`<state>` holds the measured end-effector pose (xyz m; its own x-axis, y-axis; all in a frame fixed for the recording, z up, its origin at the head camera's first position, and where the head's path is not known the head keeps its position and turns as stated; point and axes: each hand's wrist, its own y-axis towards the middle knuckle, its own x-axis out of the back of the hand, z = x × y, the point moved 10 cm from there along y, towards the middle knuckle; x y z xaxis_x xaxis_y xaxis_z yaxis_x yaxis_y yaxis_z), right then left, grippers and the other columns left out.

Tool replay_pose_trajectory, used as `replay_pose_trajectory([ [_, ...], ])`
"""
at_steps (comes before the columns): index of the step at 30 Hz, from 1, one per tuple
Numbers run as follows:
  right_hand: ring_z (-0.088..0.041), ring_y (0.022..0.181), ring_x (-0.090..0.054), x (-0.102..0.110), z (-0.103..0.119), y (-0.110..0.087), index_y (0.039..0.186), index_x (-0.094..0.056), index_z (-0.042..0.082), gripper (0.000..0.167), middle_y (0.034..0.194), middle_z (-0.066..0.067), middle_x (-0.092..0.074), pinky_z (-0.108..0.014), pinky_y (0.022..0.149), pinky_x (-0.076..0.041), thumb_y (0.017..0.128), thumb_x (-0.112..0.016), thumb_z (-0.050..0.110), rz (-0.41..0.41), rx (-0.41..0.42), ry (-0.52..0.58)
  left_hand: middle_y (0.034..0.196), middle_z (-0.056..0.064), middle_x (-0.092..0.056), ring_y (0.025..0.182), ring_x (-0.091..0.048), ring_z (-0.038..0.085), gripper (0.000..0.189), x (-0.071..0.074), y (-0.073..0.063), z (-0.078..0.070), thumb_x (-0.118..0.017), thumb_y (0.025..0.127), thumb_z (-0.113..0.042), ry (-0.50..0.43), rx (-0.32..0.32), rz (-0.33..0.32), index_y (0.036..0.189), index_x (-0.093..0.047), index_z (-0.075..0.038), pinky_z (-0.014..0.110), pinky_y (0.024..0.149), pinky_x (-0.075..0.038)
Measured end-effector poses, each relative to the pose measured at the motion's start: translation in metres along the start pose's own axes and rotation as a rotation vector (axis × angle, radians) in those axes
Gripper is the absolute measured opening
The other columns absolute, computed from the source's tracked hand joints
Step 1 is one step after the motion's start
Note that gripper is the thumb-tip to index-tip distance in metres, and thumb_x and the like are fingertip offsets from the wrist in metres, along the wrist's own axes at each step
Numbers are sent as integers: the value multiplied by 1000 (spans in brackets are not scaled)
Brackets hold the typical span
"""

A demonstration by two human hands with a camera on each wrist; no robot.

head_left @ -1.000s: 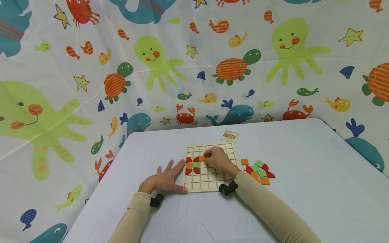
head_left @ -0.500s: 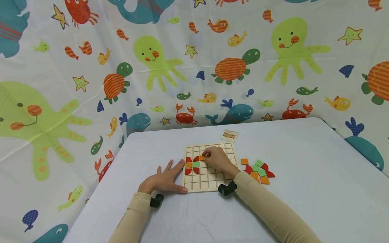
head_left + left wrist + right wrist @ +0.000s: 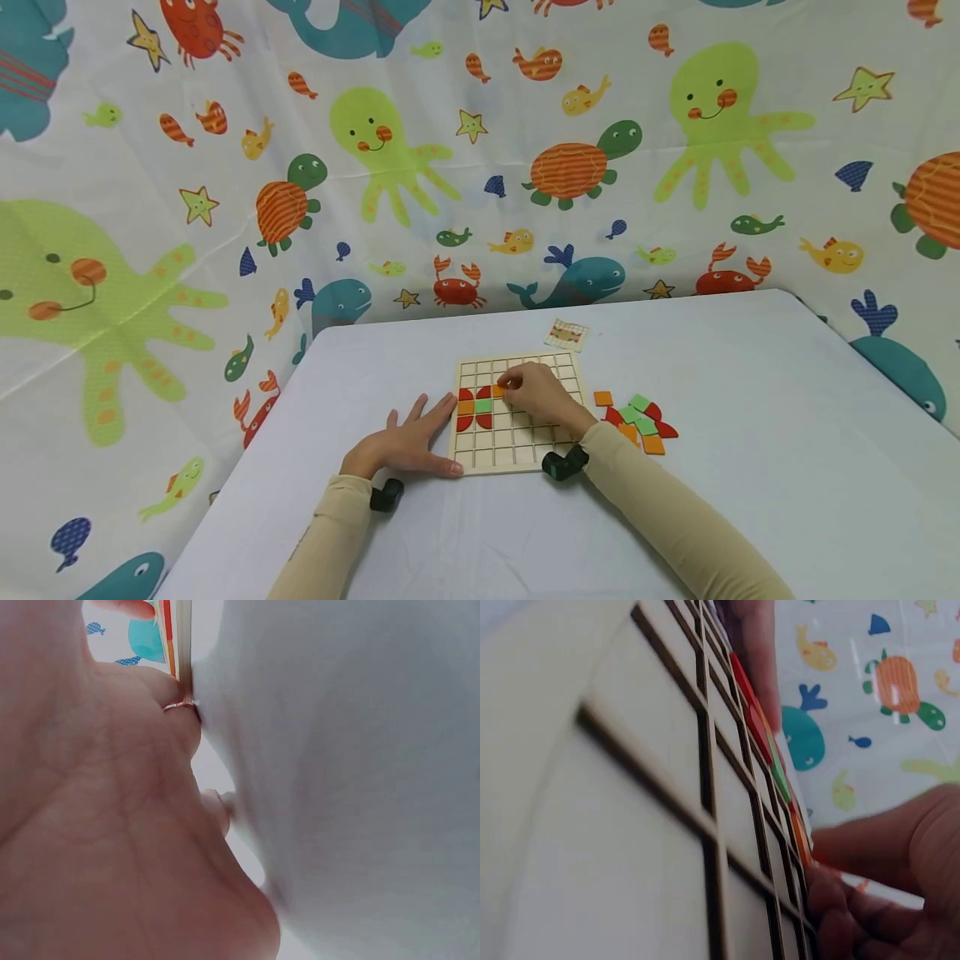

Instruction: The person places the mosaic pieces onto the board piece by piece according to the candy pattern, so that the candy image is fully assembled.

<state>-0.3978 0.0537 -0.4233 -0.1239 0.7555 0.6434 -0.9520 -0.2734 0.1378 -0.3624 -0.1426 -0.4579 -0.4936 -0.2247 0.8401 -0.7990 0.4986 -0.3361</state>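
A wooden grid board [image 3: 480, 457] lies on the white table. My left hand [image 3: 408, 442] rests at its left side with fingers spread, index fingertip and thumb at the board's edge; the left wrist view shows mostly the palm [image 3: 120, 795]. Over the upper middle of the grid, my right hand [image 3: 542, 393] pinches an orange square tile [image 3: 498, 391] at a cell right of the red pieces. In the right wrist view, the thumb meets that orange tile [image 3: 800, 838]. Red quarter-round tiles [image 3: 484, 422], a green square [image 3: 483, 406] and another orange square [image 3: 466, 407] sit in cells at the left.
Right of the board lies a loose pile of red, green and orange tiles [image 3: 647, 426], with a single orange square [image 3: 603, 399] nearer the board. A small printed pattern card [image 3: 567, 335] lies behind the board. A sea-animal curtain [image 3: 480, 167] hangs behind the table.
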Motion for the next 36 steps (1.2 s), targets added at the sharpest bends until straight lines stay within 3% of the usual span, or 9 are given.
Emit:
replay_pose_trajectory([
  [8,-21,106,-65,6,-1,-7,133,-74,4,31,118,-4,-74,-41,97,-56,105,-68,17,144,19,83,180,7,-12,163,5,43,121,2,-6,1,-86,83,-58,-13,15,-1,173,-17,-16,77,120,6],
  [13,-29,122,-66,15,5,-17,143,-67,1,39,132,-10,-72,-51,107,-52,108,-64,20,212,59,142,180,7,-12,163,5,43,120,1,-6,0,-86,83,-57,-25,8,-1,173,-18,-15,77,120,6],
  [16,-34,136,-59,20,5,-25,152,-60,5,48,147,-12,-65,-59,114,-45,110,-62,27,289,52,131,180,7,-12,163,5,43,121,1,-5,-2,-86,82,-58,-31,2,1,173,-19,-16,77,120,6],
  [19,-36,151,-42,24,4,-35,164,-47,15,62,165,-9,-47,-67,120,-33,109,-59,42,398,18,95,180,7,-12,163,5,42,121,1,-5,-2,-86,82,-58,-31,2,1,173,-18,-16,77,120,6],
  [23,-34,161,-21,35,-1,-47,172,-28,28,79,176,-3,-24,-69,124,-21,105,-60,56,503,-25,94,180,6,-11,163,6,41,121,1,-3,-2,-86,83,-58,-24,2,3,173,-18,-16,76,121,7],
  [30,-41,160,-22,69,-18,-52,173,-21,24,88,179,-6,-15,-71,123,-21,103,-68,46,476,-31,193,180,7,-11,163,6,41,121,0,0,-2,-85,83,-58,-17,0,5,173,-17,-15,76,121,7],
  [36,-43,149,-40,104,-51,-60,169,-36,15,82,170,-13,-38,-74,117,-29,98,-71,40,376,-90,157,180,6,-11,163,6,41,121,0,-1,-1,-86,83,-58,-14,-1,3,173,-17,-16,76,120,7],
])
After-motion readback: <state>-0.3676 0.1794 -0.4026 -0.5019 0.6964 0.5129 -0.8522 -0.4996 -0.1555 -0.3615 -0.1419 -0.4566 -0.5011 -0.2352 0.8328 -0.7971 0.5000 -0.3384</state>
